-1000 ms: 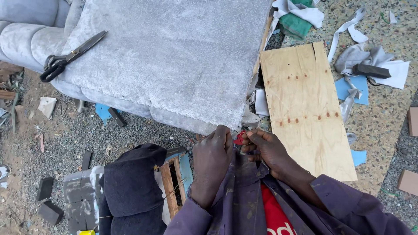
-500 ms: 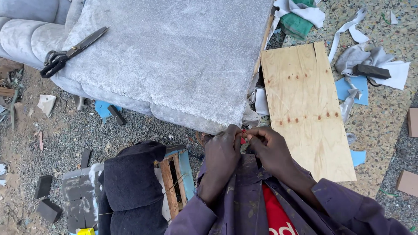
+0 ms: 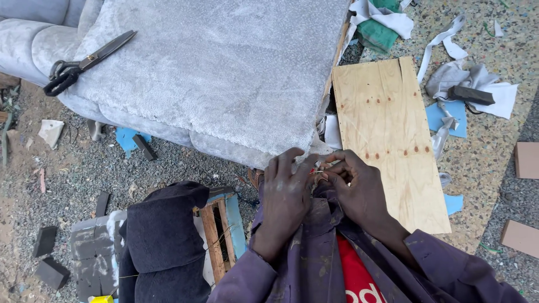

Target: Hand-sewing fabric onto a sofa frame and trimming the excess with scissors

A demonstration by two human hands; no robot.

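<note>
Head view: left hand (image 3: 286,196) and right hand (image 3: 359,188) meet at grey cushion (image 3: 224,73) edge, each grip pinching a small, indistinct object (image 3: 318,171).

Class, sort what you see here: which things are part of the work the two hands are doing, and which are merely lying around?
In hand:
left hand and right hand, meeting at the corner of the grey upholstered cushion
a small thin item pinched between the fingertips, too small to identify

Lying about:
black scissors resting on the cushion
plywood board
fabric scraps
dark garment
</note>
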